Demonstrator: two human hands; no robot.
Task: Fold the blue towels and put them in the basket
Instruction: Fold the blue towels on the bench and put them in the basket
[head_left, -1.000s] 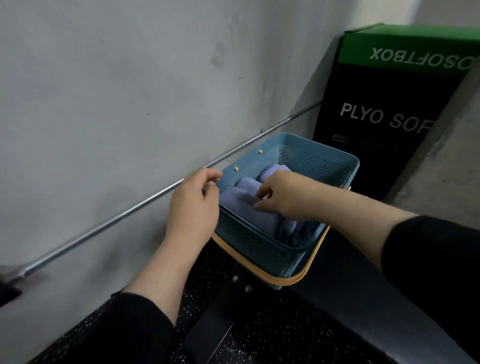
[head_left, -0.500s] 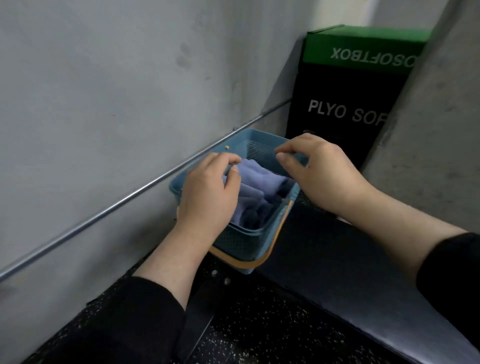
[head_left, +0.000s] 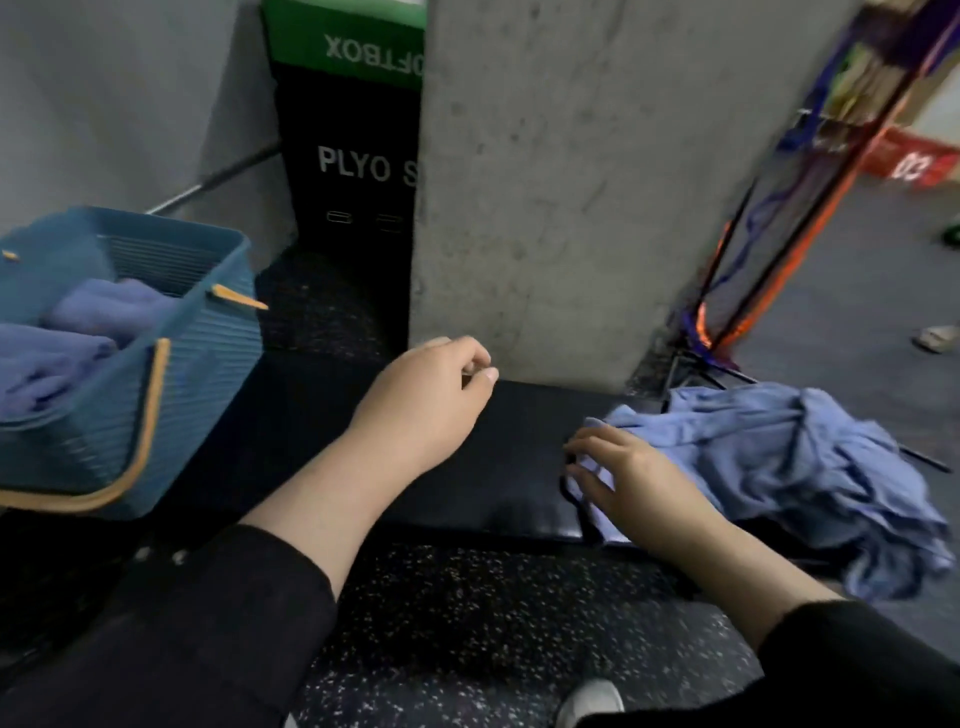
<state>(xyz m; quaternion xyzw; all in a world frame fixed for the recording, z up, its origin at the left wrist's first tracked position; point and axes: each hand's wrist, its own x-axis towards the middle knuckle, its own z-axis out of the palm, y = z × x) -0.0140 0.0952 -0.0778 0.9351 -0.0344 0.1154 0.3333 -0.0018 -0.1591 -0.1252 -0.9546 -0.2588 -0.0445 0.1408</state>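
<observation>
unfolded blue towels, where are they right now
In the head view the unfolded blue towels lie heaped at the right end of the black bench, under the right hand.

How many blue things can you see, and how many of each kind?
Basket: 1
Folded towels in the basket: at least 2, blurred
Pile of unfolded towels on the bench, under the right hand: 1 pile, towels too tangled to count
Total: 4 blue items, counting the pile as 1
</observation>
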